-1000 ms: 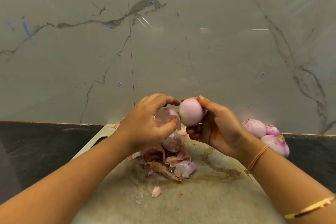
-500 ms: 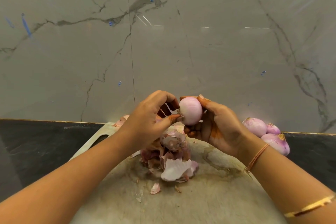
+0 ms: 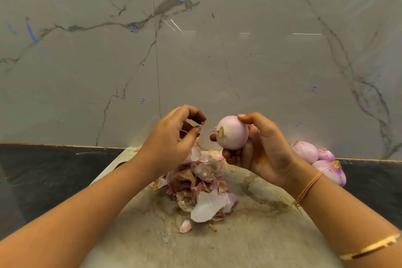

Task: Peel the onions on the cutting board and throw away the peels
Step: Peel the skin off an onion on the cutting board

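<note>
Peeled pink onion held up in right hand, root end facing left; left hand pinches a thin peel sliver. Peel pile lies mid cutting board, three more onions clustered far right.

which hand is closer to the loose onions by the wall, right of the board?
Right. The right hand, gripping an onion, is just left of the onions by the wall; the left hand is farther left, above the peel pile.

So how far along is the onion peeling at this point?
Done: three onions beside the board look peeled. In hand: the right hand holds a nearly bare onion; the left hand pinches a scrap. Left: the pile of peels on the board is not thrown away.
</note>
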### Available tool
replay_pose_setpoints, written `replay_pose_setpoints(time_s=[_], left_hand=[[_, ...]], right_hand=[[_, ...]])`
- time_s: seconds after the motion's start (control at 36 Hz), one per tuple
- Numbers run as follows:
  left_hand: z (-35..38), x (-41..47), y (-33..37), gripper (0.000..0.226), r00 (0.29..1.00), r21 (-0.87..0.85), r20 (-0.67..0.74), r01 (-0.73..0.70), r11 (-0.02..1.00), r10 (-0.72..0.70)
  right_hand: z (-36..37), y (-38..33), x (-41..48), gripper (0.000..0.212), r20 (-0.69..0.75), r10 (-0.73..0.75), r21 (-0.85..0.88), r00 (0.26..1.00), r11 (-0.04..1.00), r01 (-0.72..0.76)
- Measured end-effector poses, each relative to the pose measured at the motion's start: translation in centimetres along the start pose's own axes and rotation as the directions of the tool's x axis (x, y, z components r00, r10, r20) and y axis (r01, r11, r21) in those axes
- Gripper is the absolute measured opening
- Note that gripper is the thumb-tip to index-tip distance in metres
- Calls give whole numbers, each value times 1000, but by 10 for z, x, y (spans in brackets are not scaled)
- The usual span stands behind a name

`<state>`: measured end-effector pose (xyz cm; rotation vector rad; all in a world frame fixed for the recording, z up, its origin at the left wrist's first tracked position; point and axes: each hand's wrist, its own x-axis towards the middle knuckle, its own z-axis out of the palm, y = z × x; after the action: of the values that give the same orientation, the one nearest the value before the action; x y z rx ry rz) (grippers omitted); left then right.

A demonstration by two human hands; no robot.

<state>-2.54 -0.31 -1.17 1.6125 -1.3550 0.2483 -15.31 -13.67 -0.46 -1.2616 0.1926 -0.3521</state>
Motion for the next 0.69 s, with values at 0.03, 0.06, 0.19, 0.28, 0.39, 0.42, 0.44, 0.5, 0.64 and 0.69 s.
replay_pose_setpoints(time_s=[0.03,0.06,0.19,0.28,0.39,0.42,0.44,0.5,0.64,0.69], left_hand=[[1,-1,2,33,1000,-16,30,10,1000,-10],[2,-2,3,32,998,-35,57,18,999,-16],[5,-4,7,23,995,-96,93,-12,995,21],[4,-3,5,24,996,-61,83,-38,997,43],[5,-4,4,30,990,13,112,-88,996,86],[5,-4,4,30,989,29,120,-93,995,89],[6,-4,4,28,988,41,128,-94,995,88],[6,-5,4,19,987,51,140,-85,995,77],[5,-4,5,18,988,64,138,-82,995,73],[4,-4,6,20,989,66,120,-90,994,81]], right_hand=[[0,0,0,35,3,-3,8,1000,1000,3],[0,1,0,35,5,-5,11,1000,1000,5],[0,2,1,27,21,-41,7,999,999,41],[2,4,2,29,37,-45,-4,998,999,45],[2,4,2,28,50,-48,-30,998,998,50],[1,4,2,27,53,-50,-37,997,998,52],[1,4,2,26,57,-52,-41,997,998,54],[1,5,2,23,59,-62,-41,996,997,65],[2,7,5,20,-19,-140,-69,990,988,139],[-2,5,6,17,-104,-190,-90,976,979,181]])
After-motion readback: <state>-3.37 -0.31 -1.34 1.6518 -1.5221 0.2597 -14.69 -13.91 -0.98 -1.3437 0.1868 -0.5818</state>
